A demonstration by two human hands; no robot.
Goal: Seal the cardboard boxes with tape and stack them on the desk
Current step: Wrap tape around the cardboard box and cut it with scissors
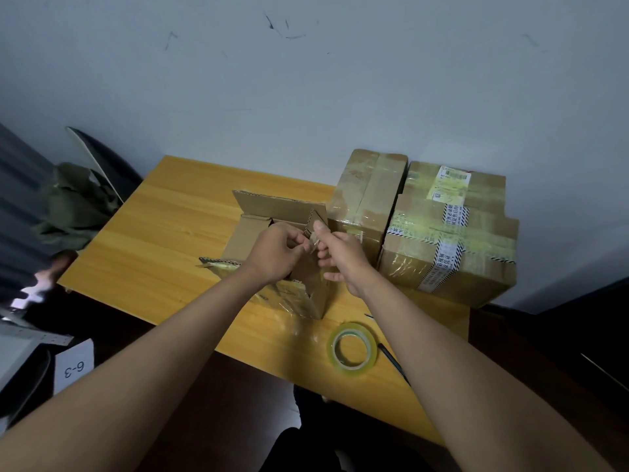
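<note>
An open cardboard box point(253, 233) with its flaps standing up sits in the middle of the wooden desk point(163, 233). My left hand point(275, 250) and my right hand point(340, 255) meet above the box's right flap, both pinching a small piece of clear tape point(313, 240) between thumb and fingers. A roll of clear tape point(352, 349) lies flat on the desk near the front edge, below my right forearm. Two taped boxes stand at the right: a narrow one point(367, 192) and a bigger one with labels point(452, 233).
A thin dark tool point(394, 364), partly hidden by my right arm, lies beside the tape roll. A green cloth point(75, 202) lies off the desk's left edge. A white card marked 6-3 point(73, 367) stands at lower left. A grey wall runs behind the desk.
</note>
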